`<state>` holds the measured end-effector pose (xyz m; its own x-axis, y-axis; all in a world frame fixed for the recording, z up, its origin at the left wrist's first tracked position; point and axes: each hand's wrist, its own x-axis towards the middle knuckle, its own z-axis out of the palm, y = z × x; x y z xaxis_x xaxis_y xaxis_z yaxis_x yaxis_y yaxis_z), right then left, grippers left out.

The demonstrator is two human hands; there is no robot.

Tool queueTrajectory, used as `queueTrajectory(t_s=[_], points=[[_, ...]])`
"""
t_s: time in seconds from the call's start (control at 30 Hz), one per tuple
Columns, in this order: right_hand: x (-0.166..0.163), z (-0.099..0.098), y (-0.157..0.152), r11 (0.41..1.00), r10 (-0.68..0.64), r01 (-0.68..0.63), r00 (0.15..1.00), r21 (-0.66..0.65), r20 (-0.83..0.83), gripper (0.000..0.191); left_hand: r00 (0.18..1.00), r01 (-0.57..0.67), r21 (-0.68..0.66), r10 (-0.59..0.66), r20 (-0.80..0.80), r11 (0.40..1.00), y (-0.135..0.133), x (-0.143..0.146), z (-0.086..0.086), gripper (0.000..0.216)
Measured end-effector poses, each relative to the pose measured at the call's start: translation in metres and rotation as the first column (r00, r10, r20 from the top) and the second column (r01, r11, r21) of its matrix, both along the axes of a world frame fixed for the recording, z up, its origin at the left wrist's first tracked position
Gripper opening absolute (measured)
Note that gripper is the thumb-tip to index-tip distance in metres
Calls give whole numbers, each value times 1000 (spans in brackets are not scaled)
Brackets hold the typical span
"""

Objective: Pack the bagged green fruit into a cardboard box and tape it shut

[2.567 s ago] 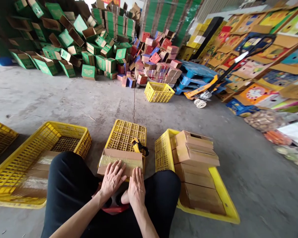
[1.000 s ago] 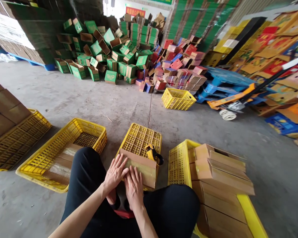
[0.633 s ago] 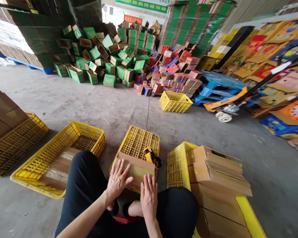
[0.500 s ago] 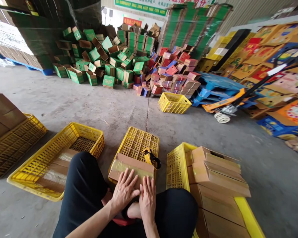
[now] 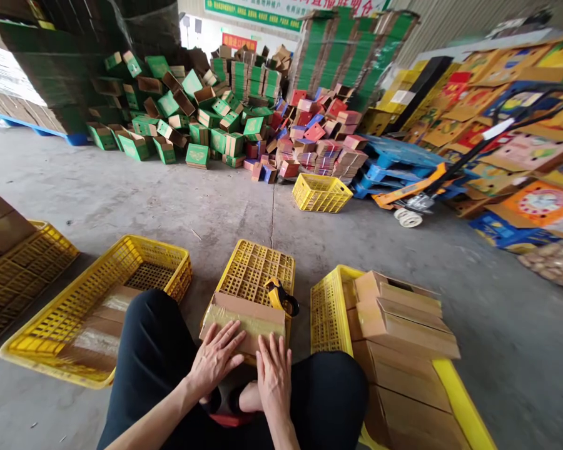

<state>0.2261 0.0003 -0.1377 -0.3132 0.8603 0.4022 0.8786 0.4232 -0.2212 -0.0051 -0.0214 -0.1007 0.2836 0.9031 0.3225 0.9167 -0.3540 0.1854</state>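
Observation:
A cardboard box [image 5: 248,315] with a strip of clear tape along its top lies on an overturned yellow crate [image 5: 258,269] between my knees. My left hand [image 5: 218,359] rests on the box's near left part, fingers stretched out. Flat against its near right part is my right hand [image 5: 274,369], fingers extended. Neither hand grips anything. Just beyond the box's right end, a yellow and black tape dispenser [image 5: 281,297] sits on the crate.
On the left a yellow crate [image 5: 169,253] holds taped boxes [image 5: 94,340]. At right another crate [image 5: 326,312] is piled with cardboard boxes [image 5: 408,375]. Ahead stand a small yellow crate [image 5: 321,194], a pallet jack [image 5: 413,194] and heaped green cartons [image 5: 197,155].
My hands have moved apart; the left slid left along the box and the right no longer touches it. The whole view has shifted slightly.

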Motion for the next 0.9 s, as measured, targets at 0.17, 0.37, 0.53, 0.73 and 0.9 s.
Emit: queueTrajectory(t_s=[0.17,0.37,0.53,0.73,0.9], points=[[21,5,-8,994,-96,81,974,-79,-204,50,984,-175,-22,176,38,984,-19,-32,-9,60],[14,10,-4,989,-145,125,922,-80,-360,49,933,-285,16,273,235,958,-21,-26,-26,68],[11,8,-5,988,-154,156,961,-11,-230,53,901,-346,23,325,286,938,-15,-28,-26,54],[-19,9,-3,993,-96,98,995,67,-20,52,910,-367,73,342,235,927,-11,-24,-21,46],[-58,12,-8,997,20,-19,1000,76,-3,53,952,-228,65,209,224,971,-6,1,-15,41]])
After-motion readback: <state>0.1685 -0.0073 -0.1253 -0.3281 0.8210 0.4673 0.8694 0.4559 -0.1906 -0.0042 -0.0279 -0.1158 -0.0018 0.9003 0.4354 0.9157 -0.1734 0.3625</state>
